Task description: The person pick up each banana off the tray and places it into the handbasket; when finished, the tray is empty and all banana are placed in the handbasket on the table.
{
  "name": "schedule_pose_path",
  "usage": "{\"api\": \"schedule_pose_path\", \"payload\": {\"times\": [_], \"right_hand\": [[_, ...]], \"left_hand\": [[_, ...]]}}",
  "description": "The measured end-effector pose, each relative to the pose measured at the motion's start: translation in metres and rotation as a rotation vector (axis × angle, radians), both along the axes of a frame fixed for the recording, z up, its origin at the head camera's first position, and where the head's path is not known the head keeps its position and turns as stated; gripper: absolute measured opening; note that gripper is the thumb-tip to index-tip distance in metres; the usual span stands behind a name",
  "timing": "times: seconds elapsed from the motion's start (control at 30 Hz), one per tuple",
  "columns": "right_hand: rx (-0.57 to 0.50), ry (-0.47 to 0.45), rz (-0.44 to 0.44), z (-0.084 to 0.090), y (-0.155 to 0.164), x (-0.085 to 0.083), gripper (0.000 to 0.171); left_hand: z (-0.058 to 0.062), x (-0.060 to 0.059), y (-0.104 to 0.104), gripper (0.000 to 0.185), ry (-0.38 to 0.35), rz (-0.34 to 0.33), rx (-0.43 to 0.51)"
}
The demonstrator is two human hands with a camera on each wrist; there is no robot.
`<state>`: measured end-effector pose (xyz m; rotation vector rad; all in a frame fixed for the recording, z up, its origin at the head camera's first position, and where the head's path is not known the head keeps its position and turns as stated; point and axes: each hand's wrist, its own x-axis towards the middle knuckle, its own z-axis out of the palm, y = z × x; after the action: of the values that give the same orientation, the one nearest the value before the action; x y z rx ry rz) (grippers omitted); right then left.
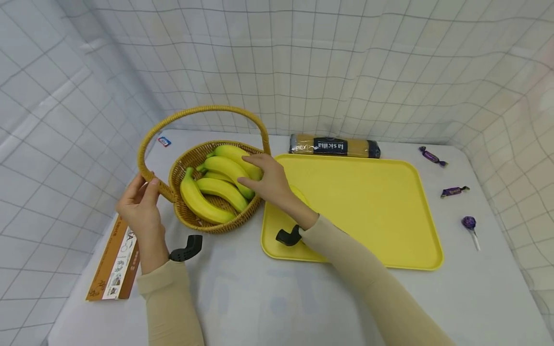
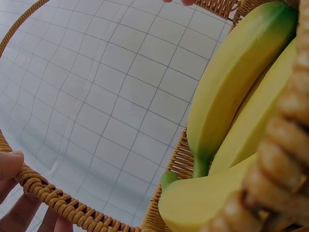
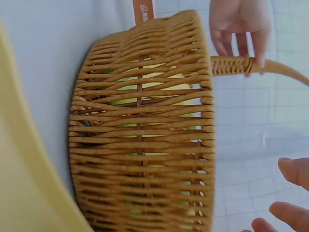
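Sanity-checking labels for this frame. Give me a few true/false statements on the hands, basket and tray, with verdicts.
1. The left hand holds the basket handle near its base. True.
2. The right hand rests on the bananas in the basket. True.
3. The bananas lie on the yellow tray. False: they lie in the wicker basket, left of the tray.
4. The pasta packet lies behind the tray's far edge. True.
5. The lollipop lies inside the basket. False: it lies on the table, right of the tray.
6. The basket is tipped on its side. False: it stands upright.
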<state>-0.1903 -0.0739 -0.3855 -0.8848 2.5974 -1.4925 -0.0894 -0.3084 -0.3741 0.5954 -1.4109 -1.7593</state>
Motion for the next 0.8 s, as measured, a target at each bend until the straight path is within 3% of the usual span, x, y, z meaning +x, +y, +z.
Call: {"api": "schedule_pose_path", "payload": {"times": [0.2,0.47,0.8], "right_hand": [[-0.082,-0.035,-0.007,-0.002,0.028,0.011,0.054],[-0.149,-0.07,-0.087,-0.007,0.069,0.024,0.058],[-0.185,-0.148,-0.174,-0.027,0.108,0.032,0.064]], "left_hand": [[0.002,0.0,0.0,0.029,0.002,-0.003,0.044],[0.001,0.0,0.0,0.029,-0.008,0.0,0.038],[0.001,0.001,0.001,0.028,-0.018,-0.006,0.005]]}}
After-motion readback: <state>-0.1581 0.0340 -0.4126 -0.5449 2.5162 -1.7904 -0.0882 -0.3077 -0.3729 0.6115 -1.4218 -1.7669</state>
